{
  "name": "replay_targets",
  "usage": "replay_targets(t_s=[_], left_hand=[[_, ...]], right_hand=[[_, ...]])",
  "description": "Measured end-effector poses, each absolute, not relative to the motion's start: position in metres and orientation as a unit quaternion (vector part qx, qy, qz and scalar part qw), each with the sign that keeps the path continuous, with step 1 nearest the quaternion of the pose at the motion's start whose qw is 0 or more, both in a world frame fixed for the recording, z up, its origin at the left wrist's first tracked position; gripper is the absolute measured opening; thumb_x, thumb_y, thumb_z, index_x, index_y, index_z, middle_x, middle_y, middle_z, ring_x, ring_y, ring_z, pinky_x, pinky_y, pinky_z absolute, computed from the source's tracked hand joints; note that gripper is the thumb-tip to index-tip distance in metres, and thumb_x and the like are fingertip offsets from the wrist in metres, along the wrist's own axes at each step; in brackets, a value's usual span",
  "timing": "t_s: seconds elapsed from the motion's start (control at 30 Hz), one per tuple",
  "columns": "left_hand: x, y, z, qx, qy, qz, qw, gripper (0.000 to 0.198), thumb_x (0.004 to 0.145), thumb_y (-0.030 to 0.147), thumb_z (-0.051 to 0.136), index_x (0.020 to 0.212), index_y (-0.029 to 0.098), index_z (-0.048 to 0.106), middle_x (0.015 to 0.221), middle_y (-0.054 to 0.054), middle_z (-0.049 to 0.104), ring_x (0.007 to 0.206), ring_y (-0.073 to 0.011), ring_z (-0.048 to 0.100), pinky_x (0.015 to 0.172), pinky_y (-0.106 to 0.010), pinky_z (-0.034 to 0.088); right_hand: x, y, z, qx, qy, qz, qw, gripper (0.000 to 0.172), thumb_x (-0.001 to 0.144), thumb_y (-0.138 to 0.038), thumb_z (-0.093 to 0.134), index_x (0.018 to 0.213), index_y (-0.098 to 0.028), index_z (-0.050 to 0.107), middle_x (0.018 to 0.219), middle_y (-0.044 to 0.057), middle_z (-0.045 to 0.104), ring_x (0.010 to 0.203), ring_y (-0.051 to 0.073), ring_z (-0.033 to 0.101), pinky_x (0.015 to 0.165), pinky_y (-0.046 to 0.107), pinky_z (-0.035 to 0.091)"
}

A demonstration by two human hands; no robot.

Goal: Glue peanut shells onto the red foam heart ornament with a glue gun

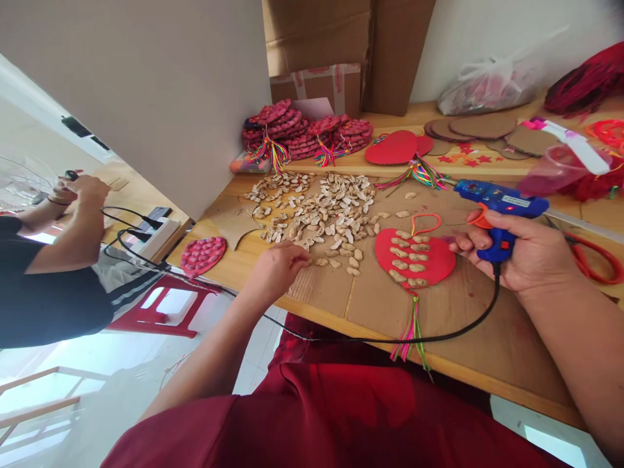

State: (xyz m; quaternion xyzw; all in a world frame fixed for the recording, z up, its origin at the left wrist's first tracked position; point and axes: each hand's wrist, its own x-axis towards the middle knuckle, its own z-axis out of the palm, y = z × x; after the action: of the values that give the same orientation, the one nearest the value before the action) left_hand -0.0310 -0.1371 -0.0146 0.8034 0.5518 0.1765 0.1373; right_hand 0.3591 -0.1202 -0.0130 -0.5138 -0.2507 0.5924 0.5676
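A blue glue gun is gripped in my right hand, its nozzle pointing left above the table. Beneath it and to the left lies a red heart with two columns of peanuts, an orange loop at its top and a green and pink tassel below. My left hand has its fingertips pinched together at the near edge of the peanut pile; whatever is between them is too small to make out.
Finished pink hearts are stacked at the back, near plain red hearts and cardboard pieces. One pink heart lies at the left. A black cord crosses the front edge. Another person's arms show at far left.
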Motion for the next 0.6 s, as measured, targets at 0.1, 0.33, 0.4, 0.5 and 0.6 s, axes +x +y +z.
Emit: replay_targets(t_s=[0.1,0.33,0.4,0.5,0.6], left_hand=[[-0.03,-0.136,-0.013,0.805,0.55,0.175,0.136,0.012,0.09,0.014,0.069,0.09,0.021,0.079,0.091,-0.004,0.076,0.085,-0.0179,0.071,0.083,-0.031,0.055],[-0.032,-0.13,-0.015,0.796,0.553,0.188,0.161,0.01,0.085,0.014,0.07,0.087,0.02,0.079,0.088,-0.004,0.077,0.081,-0.0172,0.07,0.079,-0.03,0.055],[-0.033,-0.131,-0.013,0.794,0.554,0.186,0.167,0.012,0.086,0.017,0.069,0.09,0.021,0.079,0.09,-0.004,0.078,0.079,-0.0166,0.07,0.077,-0.03,0.055],[-0.035,-0.134,-0.007,0.786,0.561,0.201,0.167,0.018,0.091,0.022,0.063,0.097,0.021,0.08,0.097,-0.005,0.081,0.083,-0.0171,0.072,0.08,-0.03,0.055],[-0.036,-0.137,-0.004,0.78,0.565,0.218,0.159,0.022,0.094,0.024,0.06,0.099,0.021,0.081,0.101,-0.006,0.081,0.089,-0.0181,0.073,0.084,-0.031,0.056]], right_hand=[[0.358,-0.121,-0.01,-0.526,-0.241,0.586,0.567,0.015,0.061,-0.027,0.076,0.065,-0.02,0.063,0.045,0.0,0.045,0.055,0.016,0.052,0.058,0.027,0.059],[0.356,-0.123,-0.008,-0.524,-0.23,0.589,0.571,0.01,0.064,-0.023,0.073,0.067,-0.02,0.064,0.045,0.001,0.046,0.055,0.017,0.053,0.048,0.023,0.051],[0.357,-0.123,-0.009,-0.521,-0.237,0.586,0.574,0.008,0.065,-0.024,0.073,0.07,-0.02,0.067,0.045,0.0,0.046,0.055,0.017,0.053,0.053,0.026,0.056],[0.358,-0.123,-0.011,-0.516,-0.244,0.587,0.574,0.009,0.065,-0.025,0.073,0.072,-0.02,0.07,0.045,0.0,0.047,0.054,0.017,0.053,0.055,0.028,0.057],[0.359,-0.123,-0.011,-0.511,-0.25,0.592,0.57,0.011,0.063,-0.024,0.075,0.071,-0.019,0.069,0.046,0.0,0.048,0.055,0.016,0.054,0.055,0.026,0.057]])
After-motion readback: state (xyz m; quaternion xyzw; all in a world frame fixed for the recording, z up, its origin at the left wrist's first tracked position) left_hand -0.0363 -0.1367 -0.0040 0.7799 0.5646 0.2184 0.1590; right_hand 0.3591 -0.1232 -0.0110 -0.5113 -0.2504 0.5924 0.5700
